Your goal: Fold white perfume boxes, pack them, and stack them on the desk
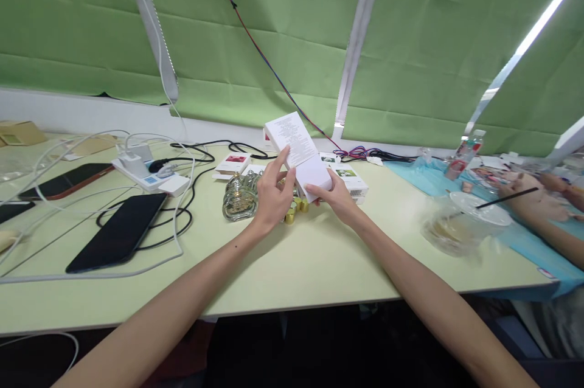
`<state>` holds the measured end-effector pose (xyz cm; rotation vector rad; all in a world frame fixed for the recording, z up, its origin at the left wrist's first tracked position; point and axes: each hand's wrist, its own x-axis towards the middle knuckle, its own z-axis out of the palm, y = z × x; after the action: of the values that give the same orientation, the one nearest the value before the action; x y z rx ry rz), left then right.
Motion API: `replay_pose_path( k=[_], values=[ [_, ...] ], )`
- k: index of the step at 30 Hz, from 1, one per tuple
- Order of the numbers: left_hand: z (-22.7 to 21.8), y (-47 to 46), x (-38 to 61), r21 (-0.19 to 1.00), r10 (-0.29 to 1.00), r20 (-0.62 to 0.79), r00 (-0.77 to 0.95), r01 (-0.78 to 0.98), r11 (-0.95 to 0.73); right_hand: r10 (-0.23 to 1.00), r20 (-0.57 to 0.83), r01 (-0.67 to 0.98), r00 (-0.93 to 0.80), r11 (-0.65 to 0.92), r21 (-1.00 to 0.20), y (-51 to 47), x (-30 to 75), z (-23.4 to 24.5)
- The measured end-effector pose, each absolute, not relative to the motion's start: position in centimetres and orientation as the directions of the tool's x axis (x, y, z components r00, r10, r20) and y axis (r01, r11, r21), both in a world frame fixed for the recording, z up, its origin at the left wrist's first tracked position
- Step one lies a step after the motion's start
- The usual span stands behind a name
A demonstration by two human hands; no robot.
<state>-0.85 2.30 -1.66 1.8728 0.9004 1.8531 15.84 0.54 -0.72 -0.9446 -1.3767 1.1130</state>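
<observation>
A white box with small printed text is tilted above the table between my hands. My right hand grips its lower right end, thumb on the front face. My left hand is at the box's left edge, with index finger and thumb against the printed side; its other fingers are partly hidden. Clear glass bottles stand just left of my left hand. Below the box lie several gold caps. A flat white box with a red picture and one with a green picture lie behind.
On the left are a dark phone, a power strip and tangled cables. To the right stands a plastic cup with a black straw. Farther right, another person's hand is over a blue sheet.
</observation>
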Motion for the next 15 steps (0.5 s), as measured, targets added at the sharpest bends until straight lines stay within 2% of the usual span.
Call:
replay_pose_path(
  k=[15],
  values=[
    [-1.67,2.28,-0.79,0.632,0.634,0.770,-0.070,0.218,-0.744,0.961,0.255,-0.042,-0.104,0.252,-0.967,0.75,15.86,-0.83]
  ],
)
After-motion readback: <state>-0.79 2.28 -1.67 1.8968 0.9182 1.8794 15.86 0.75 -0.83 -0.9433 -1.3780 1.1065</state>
